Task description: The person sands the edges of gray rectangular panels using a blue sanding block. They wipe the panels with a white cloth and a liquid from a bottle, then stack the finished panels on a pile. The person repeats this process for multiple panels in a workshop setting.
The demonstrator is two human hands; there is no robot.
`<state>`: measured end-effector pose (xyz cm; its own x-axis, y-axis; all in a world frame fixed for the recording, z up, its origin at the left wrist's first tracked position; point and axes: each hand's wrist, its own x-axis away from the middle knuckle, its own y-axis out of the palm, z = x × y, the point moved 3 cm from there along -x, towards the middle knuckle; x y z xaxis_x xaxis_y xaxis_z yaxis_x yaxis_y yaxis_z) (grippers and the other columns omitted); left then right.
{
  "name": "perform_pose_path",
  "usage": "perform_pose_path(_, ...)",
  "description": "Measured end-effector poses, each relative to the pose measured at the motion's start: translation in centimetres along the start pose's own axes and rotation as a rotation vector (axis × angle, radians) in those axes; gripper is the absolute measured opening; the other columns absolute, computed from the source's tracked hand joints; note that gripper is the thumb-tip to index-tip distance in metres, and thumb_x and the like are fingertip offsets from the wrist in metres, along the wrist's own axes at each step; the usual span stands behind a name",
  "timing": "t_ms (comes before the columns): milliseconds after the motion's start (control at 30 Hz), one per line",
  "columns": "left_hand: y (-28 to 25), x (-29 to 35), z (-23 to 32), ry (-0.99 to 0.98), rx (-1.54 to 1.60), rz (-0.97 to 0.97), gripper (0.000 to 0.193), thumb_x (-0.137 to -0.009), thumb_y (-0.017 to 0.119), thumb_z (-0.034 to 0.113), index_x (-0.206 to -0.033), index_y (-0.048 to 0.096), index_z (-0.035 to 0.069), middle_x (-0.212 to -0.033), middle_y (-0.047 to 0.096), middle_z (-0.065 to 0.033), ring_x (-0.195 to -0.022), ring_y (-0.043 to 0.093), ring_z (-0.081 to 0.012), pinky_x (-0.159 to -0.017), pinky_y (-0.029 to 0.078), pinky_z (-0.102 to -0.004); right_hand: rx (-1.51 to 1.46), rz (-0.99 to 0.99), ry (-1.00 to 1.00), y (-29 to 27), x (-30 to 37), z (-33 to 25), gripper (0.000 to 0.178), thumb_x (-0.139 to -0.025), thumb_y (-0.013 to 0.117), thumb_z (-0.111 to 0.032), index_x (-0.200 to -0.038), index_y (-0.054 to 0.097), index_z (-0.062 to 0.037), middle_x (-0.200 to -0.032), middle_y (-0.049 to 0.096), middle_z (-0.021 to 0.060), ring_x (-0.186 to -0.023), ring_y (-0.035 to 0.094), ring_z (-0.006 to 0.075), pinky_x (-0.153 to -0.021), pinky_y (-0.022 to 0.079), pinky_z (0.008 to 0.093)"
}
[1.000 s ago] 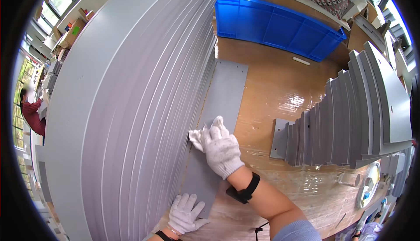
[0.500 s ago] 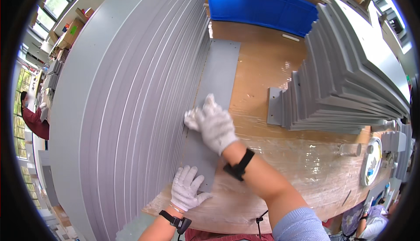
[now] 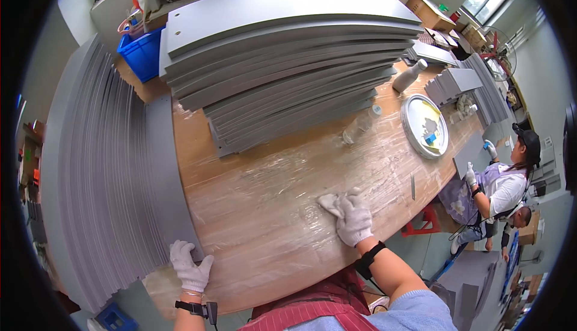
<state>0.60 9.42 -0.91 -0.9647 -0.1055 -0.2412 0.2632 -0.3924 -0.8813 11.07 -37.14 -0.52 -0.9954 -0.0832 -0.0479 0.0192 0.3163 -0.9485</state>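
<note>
Right hand (image 3: pixel 353 221) bunches a white cloth (image 3: pixel 329 203), left hand (image 3: pixel 191 266) at a grey panel (image 3: pixel 168 174)

I have both gloved hands in view over the table (image 3: pixel 258 211), close to its near edge. On the right, the fingers are drawn in around the cloth, which pokes out on the left side of the glove, above the film-covered top. I can't tell from here whether the cloth touches the film.

The left fingers lie close together with the thumb spread wide, over the near end of the panel, by the table's near left corner. That panel lies flat, running away from me along the foot of a tall stack of grey panels (image 3: pixel 102 180) at the table's left edge.

Toward the far edge I see a second, uneven pile of grey boards (image 3: pixel 288 60), with a blue crate (image 3: pixel 141 54) just beyond its left end. A clear bottle (image 3: pixel 362 123) stands near the pile; closer to the right edge are a white bottle (image 3: pixel 410 76), a round white dish (image 3: pixel 413 120) with smears in it, and a thin grey strip (image 3: pixel 413 186). Near that right edge, a co-worker (image 3: pixel 505 190) in a dark cap sits at another grey board (image 3: pixel 468 154).
</note>
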Motion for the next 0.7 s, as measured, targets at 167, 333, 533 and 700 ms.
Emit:
perform_pose_path(167, 4.5, -6.6, 12.7, 0.069, 0.377, -0.077, 0.066, -0.067, 0.086, 0.034, -0.119, 0.061, 0.002, -0.113, 0.063, -0.0194, -0.113, 0.057, -0.0408, -0.101, 0.046, -0.0451, 0.186, 0.198, 0.529, -2.2, -4.5, 13.3, 0.037, -0.092, 0.053, -0.019, -0.126, 0.061, -0.0067, -0.132, 0.053, 0.0235, -0.121, 0.051, 0.0425, -0.104, 0.041, 0.0485)
perform_pose_path(333, 12.3, -16.0, 28.4, 0.119, 0.683, -0.11, 0.088, -0.068, 0.09, 0.038, -0.135, 0.048, 0.0, -0.131, 0.054, -0.0175, -0.122, 0.054, -0.0304, -0.105, 0.045, -0.0397, 0.235, 0.172, 0.52, -2.2, -11.6, 16.9, 0.041, -0.09, 0.055, -0.019, -0.13, 0.059, -0.008, -0.137, 0.053, 0.0236, -0.13, 0.045, 0.0412, -0.11, 0.037, 0.0469)
perform_pose_path(533, 21.8, -24.5, 40.9, 0.01, 0.812, 0.085, 0.104, -0.062, 0.093, 0.027, -0.144, 0.035, 0.003, -0.145, 0.041, -0.0194, -0.134, 0.044, -0.0322, -0.112, 0.04, -0.0417, -0.009, 0.278, 0.146, -1.2, -10.3, 16.1, 0.037, -0.083, 0.06, -0.009, -0.119, 0.067, -0.0087, -0.121, 0.062, 0.0186, -0.112, 0.056, 0.0408, -0.097, 0.045, 0.0496)
perform_pose_path(700, 23.6, -26.5, 42.8, -0.294, 0.881, -0.237, 0.075, -0.069, 0.083, 0.024, -0.134, 0.049, 0.01, -0.132, 0.055, -0.0127, -0.122, 0.056, -0.0271, -0.106, 0.045, -0.0362, -0.038, 0.34, 0.077, -1.8, -10.2, 17.2, 0.036, -0.083, 0.061, -0.008, -0.118, 0.067, -0.0088, -0.117, 0.063, 0.0194, -0.109, 0.057, 0.0412, -0.094, 0.046, 0.0493)
